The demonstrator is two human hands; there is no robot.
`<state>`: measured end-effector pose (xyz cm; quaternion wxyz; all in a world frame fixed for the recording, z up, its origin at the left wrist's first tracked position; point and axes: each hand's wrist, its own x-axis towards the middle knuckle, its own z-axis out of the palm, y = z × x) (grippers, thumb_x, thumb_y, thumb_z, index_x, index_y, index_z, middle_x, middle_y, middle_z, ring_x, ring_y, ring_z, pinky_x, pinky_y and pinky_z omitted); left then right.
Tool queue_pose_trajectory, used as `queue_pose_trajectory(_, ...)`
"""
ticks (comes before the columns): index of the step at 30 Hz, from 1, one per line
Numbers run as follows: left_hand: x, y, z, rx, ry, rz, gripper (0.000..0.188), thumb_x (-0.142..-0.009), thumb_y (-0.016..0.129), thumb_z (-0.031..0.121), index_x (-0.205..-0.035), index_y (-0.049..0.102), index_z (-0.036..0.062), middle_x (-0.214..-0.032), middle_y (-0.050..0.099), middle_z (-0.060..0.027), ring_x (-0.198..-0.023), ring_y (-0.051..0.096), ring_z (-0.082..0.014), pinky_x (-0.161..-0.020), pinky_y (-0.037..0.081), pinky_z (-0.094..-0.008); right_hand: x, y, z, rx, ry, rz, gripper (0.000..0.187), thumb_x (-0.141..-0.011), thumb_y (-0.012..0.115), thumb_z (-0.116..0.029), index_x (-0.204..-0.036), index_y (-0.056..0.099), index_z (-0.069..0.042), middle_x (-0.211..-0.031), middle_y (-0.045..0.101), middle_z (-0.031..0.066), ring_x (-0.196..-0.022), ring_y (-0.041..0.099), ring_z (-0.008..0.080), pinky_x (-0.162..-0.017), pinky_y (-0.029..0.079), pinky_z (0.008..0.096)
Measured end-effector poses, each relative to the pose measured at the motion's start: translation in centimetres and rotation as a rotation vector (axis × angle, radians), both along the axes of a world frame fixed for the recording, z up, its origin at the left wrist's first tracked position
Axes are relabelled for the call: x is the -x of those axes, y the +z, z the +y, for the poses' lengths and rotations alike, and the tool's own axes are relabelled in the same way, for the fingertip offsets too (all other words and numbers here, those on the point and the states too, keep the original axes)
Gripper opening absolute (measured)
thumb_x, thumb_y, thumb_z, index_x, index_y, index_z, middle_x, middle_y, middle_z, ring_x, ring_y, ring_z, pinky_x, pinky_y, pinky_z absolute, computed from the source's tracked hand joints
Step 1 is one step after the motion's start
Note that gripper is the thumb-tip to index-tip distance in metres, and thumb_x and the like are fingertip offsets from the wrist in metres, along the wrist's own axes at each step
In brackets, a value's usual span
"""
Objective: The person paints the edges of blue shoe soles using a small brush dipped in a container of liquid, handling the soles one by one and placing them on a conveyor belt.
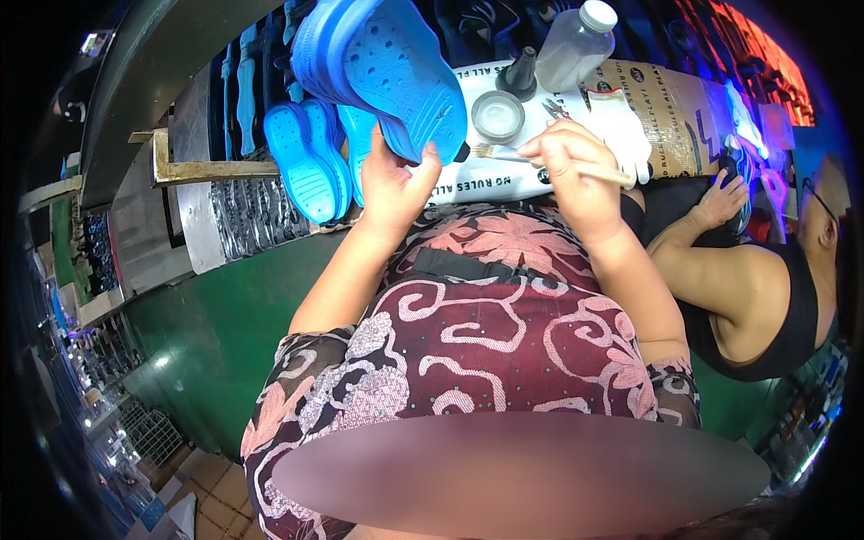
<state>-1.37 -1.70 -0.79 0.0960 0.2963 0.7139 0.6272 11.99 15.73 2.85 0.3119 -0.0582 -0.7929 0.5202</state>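
My left hand (pixel 400 184) is closed on the near end of a blue foam shoe sole (pixel 409 85), dotted with small holes and tilted up over the bench. In my right hand (pixel 576 175) is a brush (pixel 607 173) with a pale wooden handle, pinched between the fingers. Its bristles point left, close to the sole's lower right edge; whether they touch it I cannot tell. Beyond the brush sits a small round dish (pixel 498 117) with whitish contents. More blue soles (pixel 306 166) rest left of my left hand, partly overlapping.
A black cone-topped container (pixel 517 76) and a clear bottle (pixel 576 45) with a white cap stand behind the dish. White printed sheeting (pixel 504 184) and brown cardboard (pixel 679 117) cover the bench. A wooden bar (pixel 216 171) juts in at left. At right, a co-worker's hand (pixel 724 198) is near.
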Motion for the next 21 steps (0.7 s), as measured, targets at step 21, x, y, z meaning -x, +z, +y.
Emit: queue_pose_trajectory(21, 0.2, -0.8, -0.3, 0.001, -0.096, 0.313, 0.050, -0.074, 0.064, 0.002, -0.119, 0.042, -0.0045, -0.089, 0.065, -0.0147, -0.077, 0.066, -0.0200, -0.069, 0.050, -0.0283, 0.9, -0.7, -0.6, -0.275, -0.003, 0.039, 0.017, -0.083, 0.062, -0.015, -0.069, 0.066, -0.006, -0.063, 0.058, 0.0060, -0.062, 0.055, 0.0232, -0.065, 0.041, 0.0341)
